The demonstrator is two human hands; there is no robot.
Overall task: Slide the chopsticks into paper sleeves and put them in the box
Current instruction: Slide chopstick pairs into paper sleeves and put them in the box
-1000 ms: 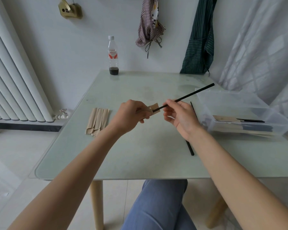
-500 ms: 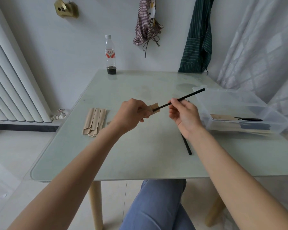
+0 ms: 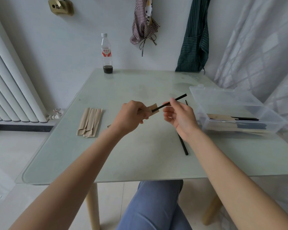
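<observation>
Above the middle of the glass table (image 3: 140,155), my left hand (image 3: 131,117) grips a brown paper sleeve (image 3: 154,108). A black chopstick (image 3: 178,99) sticks out of the sleeve's open end, slanting up to the right. My right hand (image 3: 179,116) pinches that chopstick between thumb and forefinger. A second black chopstick (image 3: 184,146) lies on the table, partly hidden under my right wrist. Several empty sleeves (image 3: 90,122) lie in a pile at the left. The clear plastic box (image 3: 231,100) at the right holds sleeved chopsticks (image 3: 223,117).
A plastic bottle (image 3: 107,53) with dark liquid stands at the table's far edge. A white radiator (image 3: 10,80) runs along the left, a curtain (image 3: 264,47) hangs at the right. Two aprons hang on the wall behind. My knees are under the near edge.
The chopstick has slid deeper into the sleeve, so less of it sticks out. My right hand has followed it toward my left hand.
</observation>
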